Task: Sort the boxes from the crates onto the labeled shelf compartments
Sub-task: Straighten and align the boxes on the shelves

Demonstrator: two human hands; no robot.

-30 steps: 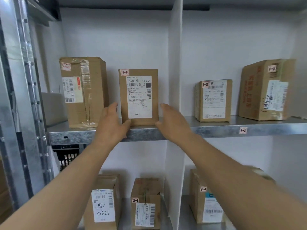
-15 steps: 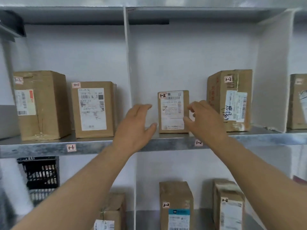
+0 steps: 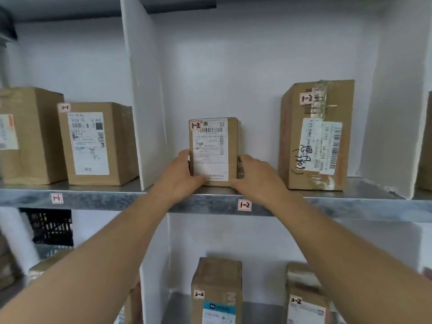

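Note:
A small brown box tagged 1-2 (image 3: 214, 141) stands upright on the metal shelf (image 3: 327, 202) in the compartment labeled 1-2 (image 3: 244, 205). My left hand (image 3: 184, 171) grips its lower left side, thumb across the front bottom edge. On the lower right side, my right hand (image 3: 252, 176) holds it the same way. A larger box tagged 1-2 (image 3: 315, 136) stands to the right in the same compartment.
A white divider (image 3: 145, 94) separates compartment 1-1 (image 3: 56, 198), which holds two boxes (image 3: 93, 143). Another divider (image 3: 392, 113) closes the right side. Below, boxes tagged 2-2 (image 3: 217, 291) stand on the lower shelf. A black crate (image 3: 51, 226) sits at lower left.
Both hands left the box in compartment 1-1, moved right and closed in on the small 1-2 box; now they hold its two sides. The view has shifted right.

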